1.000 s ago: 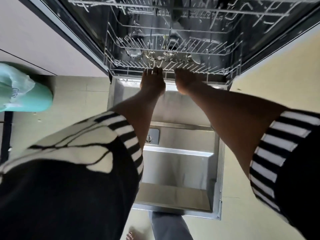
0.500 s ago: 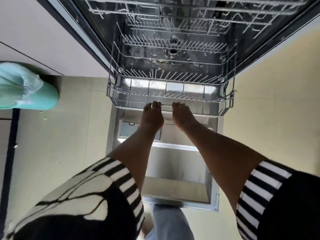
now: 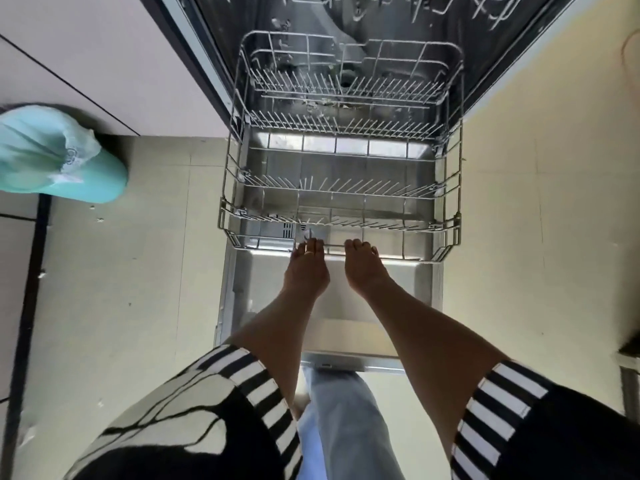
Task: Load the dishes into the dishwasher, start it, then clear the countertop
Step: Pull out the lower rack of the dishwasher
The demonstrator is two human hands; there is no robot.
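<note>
The dishwasher stands open below me, its steel door (image 3: 263, 306) folded down flat. The grey wire lower rack (image 3: 450, 216) is slid far out over the door and holds no dishes. My left hand (image 3: 306, 268) grips the rack's front rail, fingers curled over the wire. My right hand (image 3: 363, 265) grips the same rail just to the right. An upper rack (image 3: 450, 5) shows at the top edge, inside the dark tub. No dishes are in view.
A mint-green bin (image 3: 59, 157) with a bag liner stands on the tiled floor (image 3: 138, 271) to the left, by white cabinet fronts (image 3: 86, 64). My jeans leg (image 3: 346, 420) is just behind the door's near edge. A dark object (image 3: 630, 351) sits at the right edge.
Both hands have drawn the lower rack out of the tub toward me, over the open door. My head has risen, so more floor shows.
</note>
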